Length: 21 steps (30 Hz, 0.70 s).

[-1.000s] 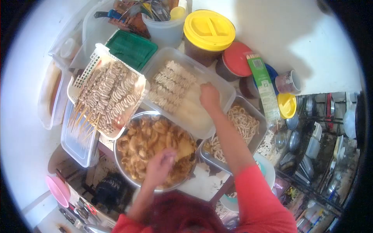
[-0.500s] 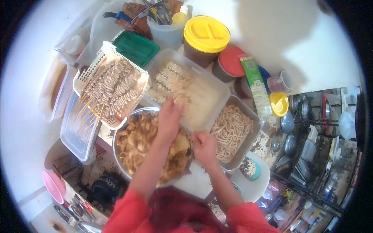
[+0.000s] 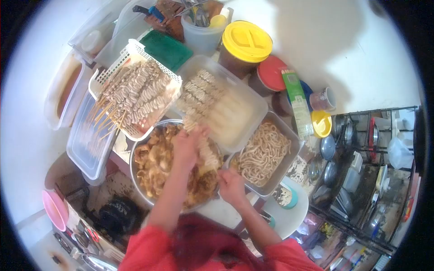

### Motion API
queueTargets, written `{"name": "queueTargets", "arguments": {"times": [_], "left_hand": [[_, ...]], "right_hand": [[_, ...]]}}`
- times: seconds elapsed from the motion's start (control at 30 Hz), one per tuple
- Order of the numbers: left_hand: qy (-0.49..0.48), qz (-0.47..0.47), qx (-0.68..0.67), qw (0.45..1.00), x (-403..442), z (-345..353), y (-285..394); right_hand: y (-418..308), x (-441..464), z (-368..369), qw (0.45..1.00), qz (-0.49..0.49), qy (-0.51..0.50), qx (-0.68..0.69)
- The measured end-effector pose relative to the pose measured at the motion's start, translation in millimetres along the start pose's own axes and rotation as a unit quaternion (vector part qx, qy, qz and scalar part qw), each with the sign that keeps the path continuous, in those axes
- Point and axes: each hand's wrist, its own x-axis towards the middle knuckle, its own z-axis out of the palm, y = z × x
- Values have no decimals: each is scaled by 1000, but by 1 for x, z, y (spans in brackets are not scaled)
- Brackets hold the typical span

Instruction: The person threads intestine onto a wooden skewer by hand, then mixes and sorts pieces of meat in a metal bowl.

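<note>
My left hand [image 3: 186,147] is closed around a skewer of folded intestine [image 3: 208,154], which slants over the bowl. At the skewer's lower right end, my right hand [image 3: 232,184] is closed too, fingers pinched on it. Beneath both hands stands a round metal bowl [image 3: 132,169] of browned, curled pieces [image 3: 156,156]. Beyond it, a clear plastic tub [image 3: 260,115] holds several pale skewers [image 3: 201,92] lying in cloudy liquid. To the right, a grey rectangular container [image 3: 296,147] is filled with loose, long intestines [image 3: 264,156].
A white basket [image 3: 97,83] piled with intestine skewers [image 3: 131,92] sits on the left, sticks jutting out. Behind stand a yellow-lidded tub [image 3: 247,40], a red-lidded tub [image 3: 272,72], a green-and-clear packet [image 3: 296,99] and a utensil bucket [image 3: 201,38]. A dish rack [image 3: 357,176] is at right.
Both hands have come nearer my body with the skewer, from the clear tub's near edge to over the bowl. The camera view has shifted slightly.
</note>
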Motion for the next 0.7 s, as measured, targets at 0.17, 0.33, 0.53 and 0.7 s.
{"name": "queueTargets", "arguments": {"times": [0.17,0.33,0.53,0.7], "left_hand": [[30,9,-48,998,3,-11,-2],[0,-18,-12,1000,11,-23,-4],[-92,-20,83,992,-18,-47,4],[-131,-57,233,962,-76,-73,12]], "right_hand": [[-3,-2,6,999,-16,-34,-9],[6,3,7,999,-18,-27,-19],[60,85,-8,984,-46,37,-166],[84,182,-4,951,-69,-14,-301]]}}
